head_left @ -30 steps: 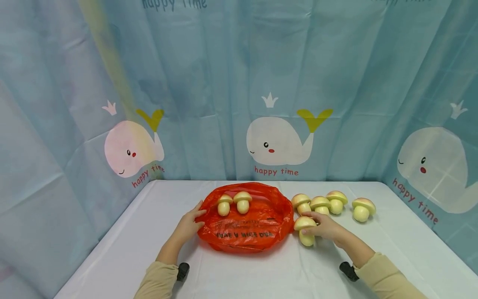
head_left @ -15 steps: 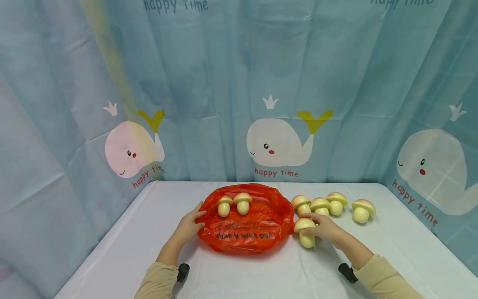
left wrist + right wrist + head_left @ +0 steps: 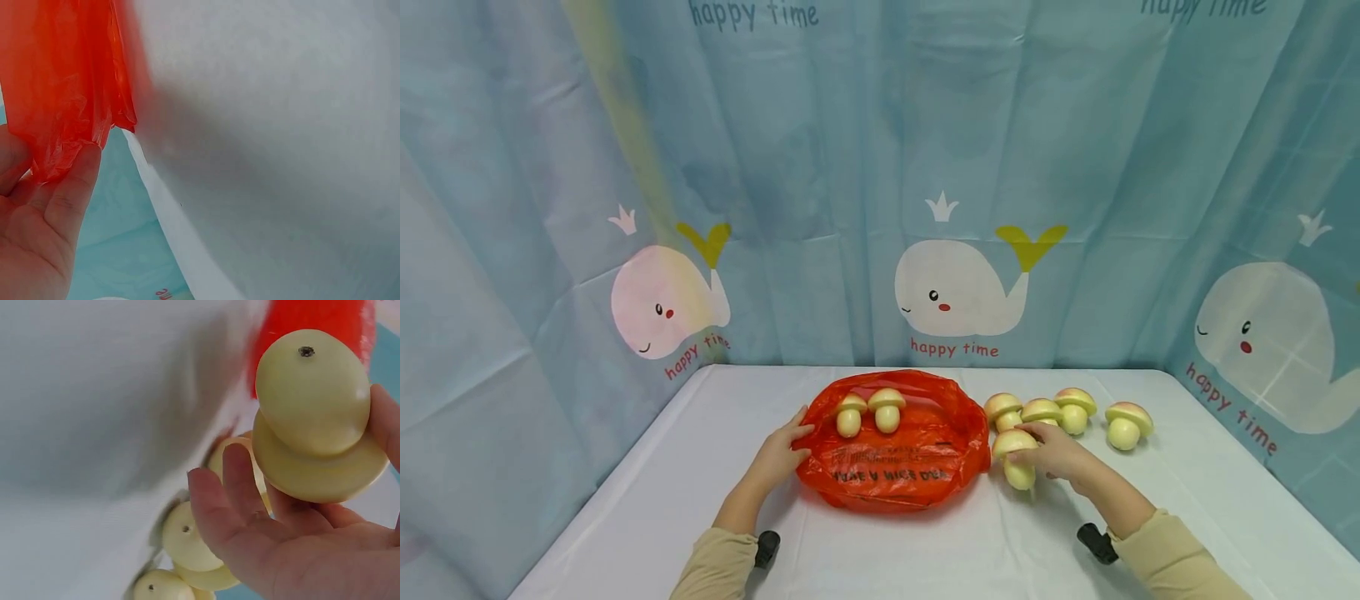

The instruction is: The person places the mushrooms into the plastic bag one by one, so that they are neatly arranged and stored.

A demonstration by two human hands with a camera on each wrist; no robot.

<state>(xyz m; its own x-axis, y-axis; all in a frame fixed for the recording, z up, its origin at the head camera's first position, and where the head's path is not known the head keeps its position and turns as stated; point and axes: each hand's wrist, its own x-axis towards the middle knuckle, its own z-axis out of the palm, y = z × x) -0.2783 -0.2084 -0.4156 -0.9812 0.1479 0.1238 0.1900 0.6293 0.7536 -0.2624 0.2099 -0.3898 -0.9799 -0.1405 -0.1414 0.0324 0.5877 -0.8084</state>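
A red plastic bag (image 3: 891, 458) lies spread with its mouth facing up, printed letters showing inside it. Two pale yellow toy mushrooms (image 3: 887, 412) sit in its back left part. At the bag's left rim is my left hand (image 3: 781, 450); in the left wrist view the red film is gathered between thumb and fingers (image 3: 72, 194). My right hand (image 3: 1060, 454) holds another toy mushroom (image 3: 1015, 450) by its cap, just right of the bag. In the right wrist view this mushroom's rounded stem end faces the camera, with thumb and fingers at the cap's edges.
Behind the right hand stand several more toy mushrooms (image 3: 1075, 410), one (image 3: 1126, 427) set apart to the right. All rest on a white-covered table (image 3: 925, 558). A blue curtain (image 3: 820, 200) with printed whales hangs along the back and sides.
The mushroom in my right hand has risen slightly and shifted a little to the right. The left hand, the bag and the other mushrooms stay where they were.
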